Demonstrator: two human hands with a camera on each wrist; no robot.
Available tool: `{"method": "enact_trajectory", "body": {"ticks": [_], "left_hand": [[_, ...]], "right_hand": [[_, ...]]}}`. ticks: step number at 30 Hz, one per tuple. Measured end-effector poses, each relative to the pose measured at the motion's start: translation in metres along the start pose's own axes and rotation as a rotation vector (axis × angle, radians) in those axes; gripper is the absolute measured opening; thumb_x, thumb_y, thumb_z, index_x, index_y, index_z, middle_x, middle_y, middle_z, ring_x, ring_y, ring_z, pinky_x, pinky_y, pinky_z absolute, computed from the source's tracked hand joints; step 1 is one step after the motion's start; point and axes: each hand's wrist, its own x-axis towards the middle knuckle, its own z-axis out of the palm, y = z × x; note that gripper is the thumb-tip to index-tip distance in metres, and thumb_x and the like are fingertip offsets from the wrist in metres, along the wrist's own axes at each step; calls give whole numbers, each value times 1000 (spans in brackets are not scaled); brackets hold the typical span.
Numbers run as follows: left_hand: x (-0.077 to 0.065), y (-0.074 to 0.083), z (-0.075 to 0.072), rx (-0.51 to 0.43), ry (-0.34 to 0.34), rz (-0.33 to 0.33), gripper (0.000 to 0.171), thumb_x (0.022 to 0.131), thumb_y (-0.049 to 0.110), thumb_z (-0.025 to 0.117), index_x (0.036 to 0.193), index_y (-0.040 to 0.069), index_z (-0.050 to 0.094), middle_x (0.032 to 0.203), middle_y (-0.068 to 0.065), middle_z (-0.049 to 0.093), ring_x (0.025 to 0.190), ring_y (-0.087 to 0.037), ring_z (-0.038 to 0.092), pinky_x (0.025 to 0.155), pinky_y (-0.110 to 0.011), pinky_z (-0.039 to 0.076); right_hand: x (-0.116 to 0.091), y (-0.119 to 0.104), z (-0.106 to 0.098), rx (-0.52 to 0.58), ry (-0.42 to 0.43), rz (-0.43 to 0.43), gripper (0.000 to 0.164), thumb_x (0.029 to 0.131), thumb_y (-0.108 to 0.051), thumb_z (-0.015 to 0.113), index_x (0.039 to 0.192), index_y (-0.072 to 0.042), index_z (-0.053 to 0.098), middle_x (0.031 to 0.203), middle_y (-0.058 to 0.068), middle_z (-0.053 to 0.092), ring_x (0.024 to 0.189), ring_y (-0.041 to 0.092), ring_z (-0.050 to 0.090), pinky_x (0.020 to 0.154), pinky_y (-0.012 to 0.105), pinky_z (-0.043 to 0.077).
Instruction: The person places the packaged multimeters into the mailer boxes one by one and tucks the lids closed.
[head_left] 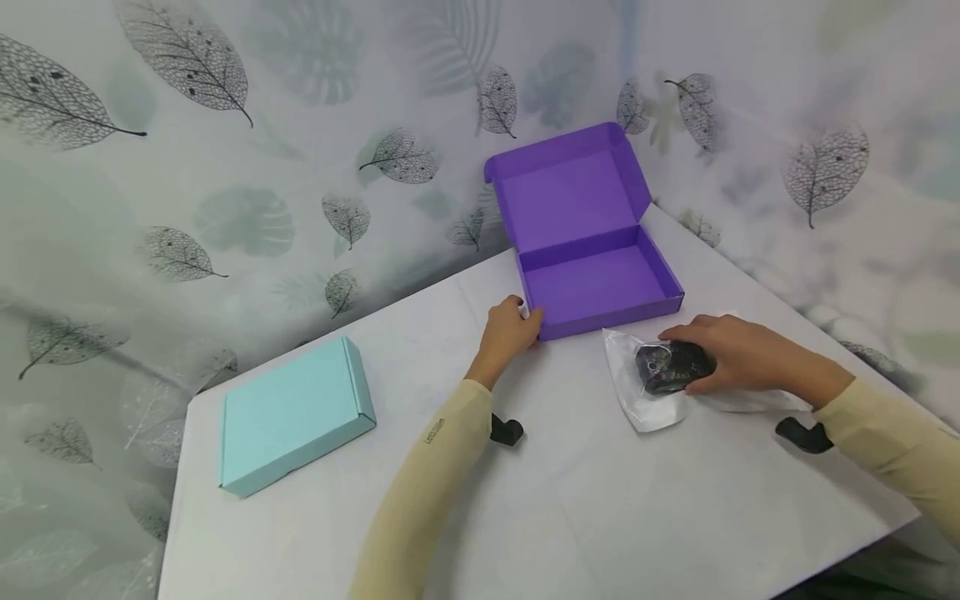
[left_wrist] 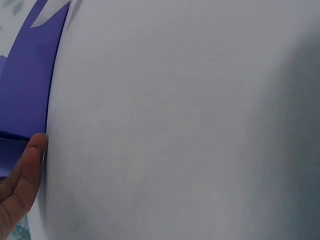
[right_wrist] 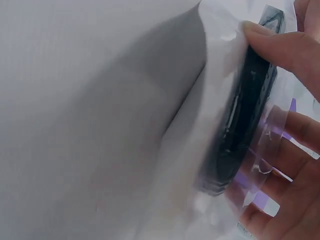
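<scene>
An open purple cardboard box stands on the white table, its lid tilted up against the wall. My left hand holds the box's near left corner; in the left wrist view the thumb presses the purple box wall. To the right, my right hand grips a dark item sealed in a clear plastic bag lying on the table. Seen from the right wrist, the thumb and fingers curl round the dark item through the plastic.
A closed light-blue box lies at the table's left. A curtain printed with leaves hangs behind and to the right. The table's front edge runs close to my arms, with a corner at the right.
</scene>
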Motion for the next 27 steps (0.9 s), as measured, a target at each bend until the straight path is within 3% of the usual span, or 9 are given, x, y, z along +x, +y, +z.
{"method": "enact_trajectory", "body": {"ticks": [5, 14, 23, 27], "left_hand": [[-12, -12, -10, -76, -14, -28, 56, 99, 31, 61, 139, -8, 55, 71, 1, 70, 62, -16, 73, 82, -36, 57], [-37, -38, -34, -65, -10, -39, 56, 97, 27, 61, 140, -9, 57, 70, -1, 70, 60, -16, 72, 80, -37, 57], [-77, -64, -56, -24, -1, -51, 52, 95, 26, 59, 135, -6, 63, 67, 1, 69, 57, -16, 70, 71, -35, 56], [-95, -73, -63, -46, 4, -64, 53, 95, 26, 60, 135, -7, 62, 69, 0, 68, 57, -18, 71, 69, -35, 56]], "right_hand": [[2, -12, 6, 26, 21, -53, 75, 71, -36, 96, 135, -12, 67, 107, -1, 65, 94, 20, 63, 82, 48, 54], [13, -40, 16, 92, 0, -112, 73, 73, -32, 95, 135, -9, 65, 114, 0, 63, 99, 18, 61, 85, 48, 54], [24, -76, 24, 116, -54, -160, 74, 76, -30, 94, 139, -8, 62, 130, 13, 62, 113, 29, 62, 90, 51, 54], [28, -91, 25, 131, -52, -207, 74, 76, -30, 94, 139, -9, 62, 131, 11, 62, 114, 26, 61, 90, 49, 54]]}}
